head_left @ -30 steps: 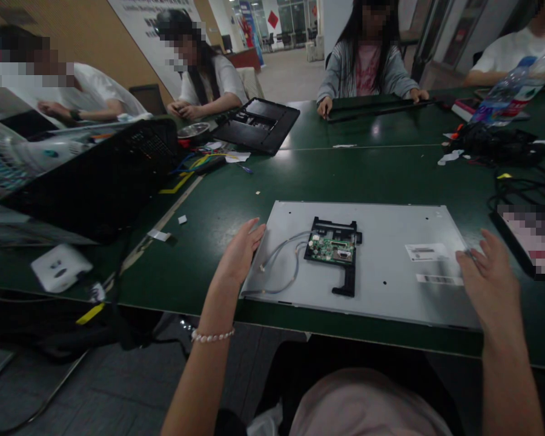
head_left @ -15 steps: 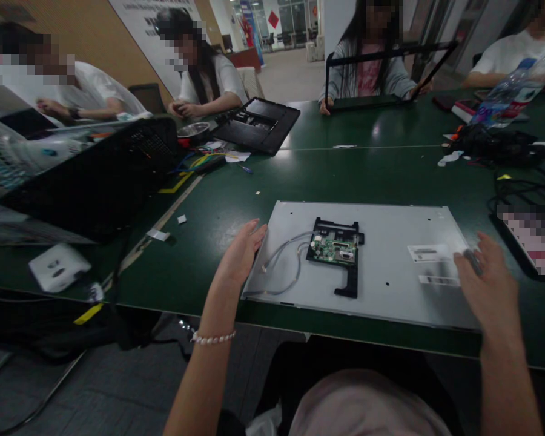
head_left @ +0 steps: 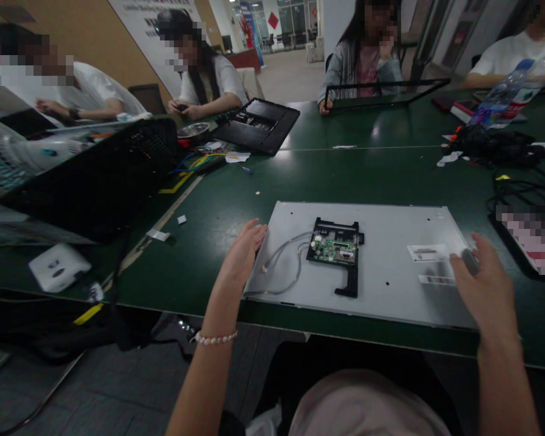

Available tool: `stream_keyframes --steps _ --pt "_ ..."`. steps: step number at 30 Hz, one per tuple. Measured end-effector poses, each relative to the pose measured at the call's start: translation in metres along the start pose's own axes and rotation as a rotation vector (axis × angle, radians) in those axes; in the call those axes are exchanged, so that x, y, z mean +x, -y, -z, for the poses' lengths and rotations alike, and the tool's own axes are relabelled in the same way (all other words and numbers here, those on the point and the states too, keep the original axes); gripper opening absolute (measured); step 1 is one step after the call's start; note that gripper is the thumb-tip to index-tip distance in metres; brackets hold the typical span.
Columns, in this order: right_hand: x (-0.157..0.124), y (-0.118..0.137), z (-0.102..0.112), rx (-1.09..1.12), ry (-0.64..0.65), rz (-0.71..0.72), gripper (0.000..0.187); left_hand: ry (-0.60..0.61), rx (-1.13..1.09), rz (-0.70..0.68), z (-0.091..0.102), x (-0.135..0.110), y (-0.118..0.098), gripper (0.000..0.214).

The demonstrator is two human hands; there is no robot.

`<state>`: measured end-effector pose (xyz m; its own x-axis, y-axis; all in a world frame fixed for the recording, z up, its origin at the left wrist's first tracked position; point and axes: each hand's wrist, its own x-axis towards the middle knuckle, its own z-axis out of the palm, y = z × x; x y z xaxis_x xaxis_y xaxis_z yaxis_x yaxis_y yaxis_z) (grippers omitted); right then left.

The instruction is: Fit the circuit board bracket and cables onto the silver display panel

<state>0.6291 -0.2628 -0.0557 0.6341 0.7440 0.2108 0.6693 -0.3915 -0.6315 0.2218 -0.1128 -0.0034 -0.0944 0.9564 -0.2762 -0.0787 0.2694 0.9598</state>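
A flat, light-grey metal panel (head_left: 390, 224), like the back of a display, lies on the green table before me. Mounted at its middle are a black bracket (head_left: 352, 284) and a green circuit board (head_left: 329, 249), with thin grey cables (head_left: 298, 269) running left. Stretched fingers of my left hand (head_left: 243, 251) rest at the panel's left edge. Over the right edge, near two white labels (head_left: 427, 253), is my right hand (head_left: 485, 284). A small dark-grey object (head_left: 471, 261) shows between its thumb and fingers; what it is I cannot make out.
Along the left stand a large black casing (head_left: 95, 181), a fan (head_left: 40, 151) and a white box (head_left: 59, 267). A black laptop-like shell (head_left: 263, 124) lies further back. Across the table a person (head_left: 366, 66) holds a black frame (head_left: 386, 86). Dark cables (head_left: 522, 188) lie at right.
My right hand has shifted slightly left over the panel's edge. Across the table, the person's black frame has tipped lower and one hand has left it, rising upward. My left hand stays put.
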Motion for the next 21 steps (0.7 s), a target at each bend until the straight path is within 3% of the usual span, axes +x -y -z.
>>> stream_keyframes --steps 10,14,18,21 --pt "-0.007 0.004 -0.002 -0.039 -0.049 0.125 0.056 0.0 0.225 -0.086 0.001 -0.007 0.011 0.069" --pt "-0.014 0.02 0.001 0.028 -0.015 0.175 0.049 -0.042 0.484 -0.309 -0.013 -0.017 0.013 0.068" --pt "-0.028 0.046 -0.007 0.15 0.123 0.201 0.045 0.186 0.734 -0.478 -0.032 -0.035 0.015 0.061" --pt "-0.041 0.067 -0.021 0.194 0.266 0.311 0.048 0.379 0.83 -0.509 -0.044 -0.045 0.017 0.075"
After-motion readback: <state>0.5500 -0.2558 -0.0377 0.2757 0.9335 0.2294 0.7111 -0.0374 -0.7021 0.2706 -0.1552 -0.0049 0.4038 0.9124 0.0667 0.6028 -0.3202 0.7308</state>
